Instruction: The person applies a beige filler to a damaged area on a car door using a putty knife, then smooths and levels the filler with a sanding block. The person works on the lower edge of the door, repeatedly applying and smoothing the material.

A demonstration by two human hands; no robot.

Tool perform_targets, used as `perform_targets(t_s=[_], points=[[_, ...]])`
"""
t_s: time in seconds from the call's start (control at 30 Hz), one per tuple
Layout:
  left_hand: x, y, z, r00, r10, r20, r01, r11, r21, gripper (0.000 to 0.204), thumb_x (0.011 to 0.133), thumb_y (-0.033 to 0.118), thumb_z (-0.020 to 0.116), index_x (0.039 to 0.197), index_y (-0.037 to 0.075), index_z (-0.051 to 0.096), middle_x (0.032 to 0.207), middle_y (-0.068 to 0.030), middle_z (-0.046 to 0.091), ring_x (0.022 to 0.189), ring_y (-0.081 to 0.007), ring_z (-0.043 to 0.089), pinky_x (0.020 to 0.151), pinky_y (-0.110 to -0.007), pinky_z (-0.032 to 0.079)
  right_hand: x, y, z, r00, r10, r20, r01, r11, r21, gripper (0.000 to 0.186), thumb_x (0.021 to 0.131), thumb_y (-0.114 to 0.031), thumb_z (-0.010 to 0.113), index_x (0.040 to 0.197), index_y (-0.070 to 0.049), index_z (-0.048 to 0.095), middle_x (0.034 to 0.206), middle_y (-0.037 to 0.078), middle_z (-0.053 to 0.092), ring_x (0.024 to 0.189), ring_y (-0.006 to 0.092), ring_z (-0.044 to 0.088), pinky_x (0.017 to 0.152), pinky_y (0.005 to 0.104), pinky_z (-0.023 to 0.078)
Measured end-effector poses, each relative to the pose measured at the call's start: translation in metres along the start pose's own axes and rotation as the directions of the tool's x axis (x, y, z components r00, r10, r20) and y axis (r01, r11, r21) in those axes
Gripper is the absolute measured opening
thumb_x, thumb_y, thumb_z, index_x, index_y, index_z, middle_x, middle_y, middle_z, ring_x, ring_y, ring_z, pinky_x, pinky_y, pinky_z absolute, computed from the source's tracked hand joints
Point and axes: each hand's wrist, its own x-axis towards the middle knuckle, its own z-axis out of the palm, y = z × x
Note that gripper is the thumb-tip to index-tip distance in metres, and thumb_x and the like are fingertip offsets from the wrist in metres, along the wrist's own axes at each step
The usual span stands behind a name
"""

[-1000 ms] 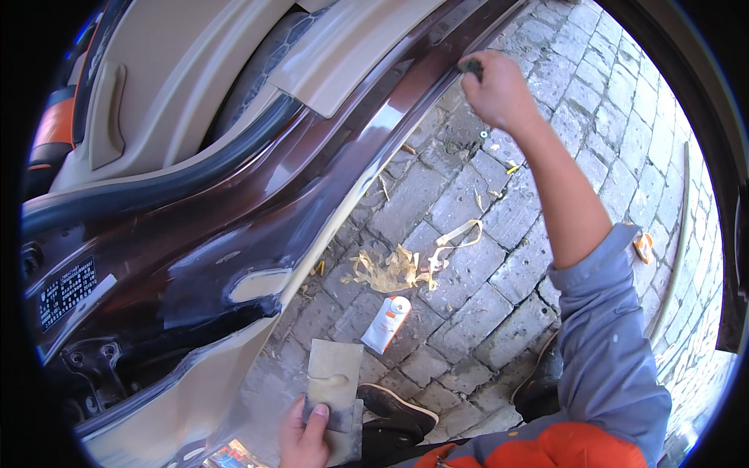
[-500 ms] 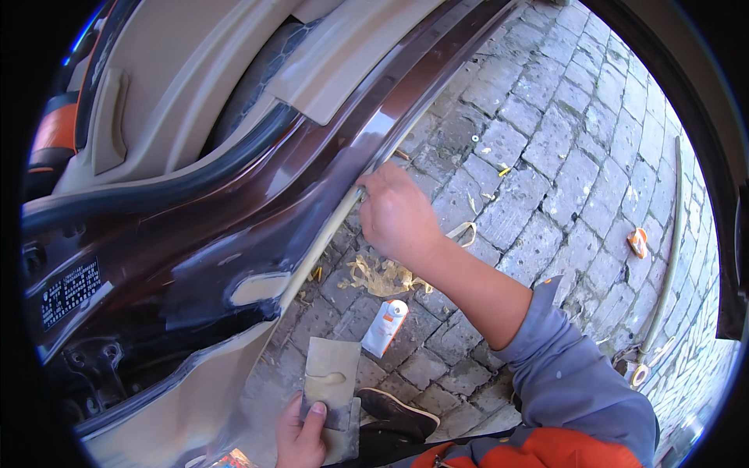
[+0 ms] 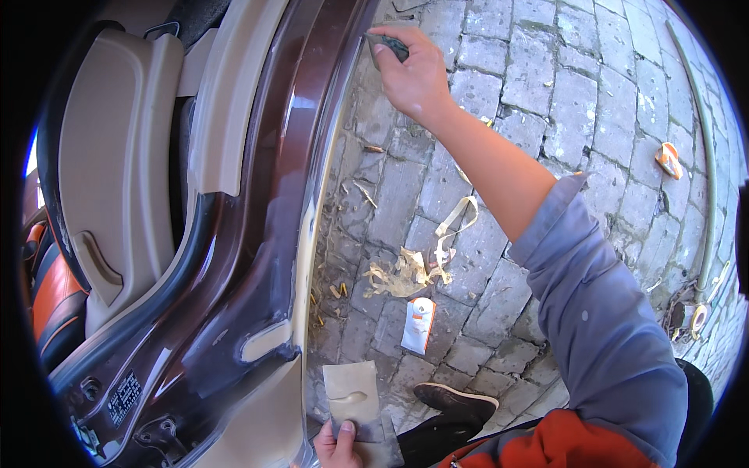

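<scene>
My right hand (image 3: 413, 74) is stretched out to the top of the view, shut on a small dark pad (image 3: 388, 45). It presses the pad against the pale edge strip (image 3: 314, 226) of a dark brown car body sill (image 3: 285, 171). At the bottom edge, my left hand (image 3: 337, 444) grips a flat beige board (image 3: 353, 394) with a smear of pale filler on it, held low beside the sill.
Brick paving (image 3: 546, 86) lies to the right of the car. On it are crumpled tape scraps (image 3: 406, 269), a white packet (image 3: 419, 324), my dark shoe (image 3: 455, 400), a hose (image 3: 706, 156) and a tape roll (image 3: 697, 316). The beige door trim (image 3: 117, 156) is at left.
My right hand has slid from the middle of the sill's edge back up to its far end with the pad. The left hand still holds the board.
</scene>
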Motion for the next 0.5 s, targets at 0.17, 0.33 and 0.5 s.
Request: perform_targets(t_s=[0.17, 0.33, 0.5], points=[[0.002, 0.004, 0.002, 0.999, 0.036, -0.004, -0.036, 0.997, 0.069, 0.009, 0.105, 0.016, 0.064, 0.105, 0.008, 0.068, 0.073, 0.0079, 0.055, 0.059, -0.0026, 0.045, 0.05, -0.022, 0.031, -0.003, 0.0, 0.008, 0.994, -0.105, -0.003, 0.105, 0.993, -0.056, 0.022, 0.096, -0.013, 0.067, 0.116, -0.012, 0.076, 0.109, 0.014, 0.069, 0.099, 0.0306, 0.068, 0.088, 0.0374, 0.053], [0.007, -0.001, -0.007, 0.999, -0.034, 0.006, 0.034, 0.999, 0.009, 0.009, 0.105, 0.017, 0.064, 0.105, 0.009, 0.068, 0.077, 0.009, 0.056, 0.062, -0.0019, 0.045, 0.052, -0.021, 0.031, -0.052, -0.011, 0.017, 0.978, -0.202, 0.052, 0.205, 0.978, -0.049, 0.022, 0.094, -0.005, 0.066, 0.114, -0.009, 0.074, 0.103, 0.014, 0.065, 0.095, 0.0314, 0.066, 0.085, 0.0386, 0.052], [0.013, -0.003, -0.008, 1.0, 0.013, 0.023, -0.014, 1.0, 0.018, 0.008, 0.105, 0.017, 0.063, 0.105, 0.011, 0.068, 0.077, 0.0095, 0.056, 0.061, -0.0017, 0.044, 0.051, -0.021, 0.029, -0.134, -0.039, 0.028, 0.976, -0.156, 0.151, 0.145, 0.986, 0.078, 0.027, 0.091, 0.003, 0.065, 0.115, -0.007, 0.071, 0.103, 0.014, 0.065, 0.096, 0.0308, 0.065, 0.086, 0.0377, 0.052]])
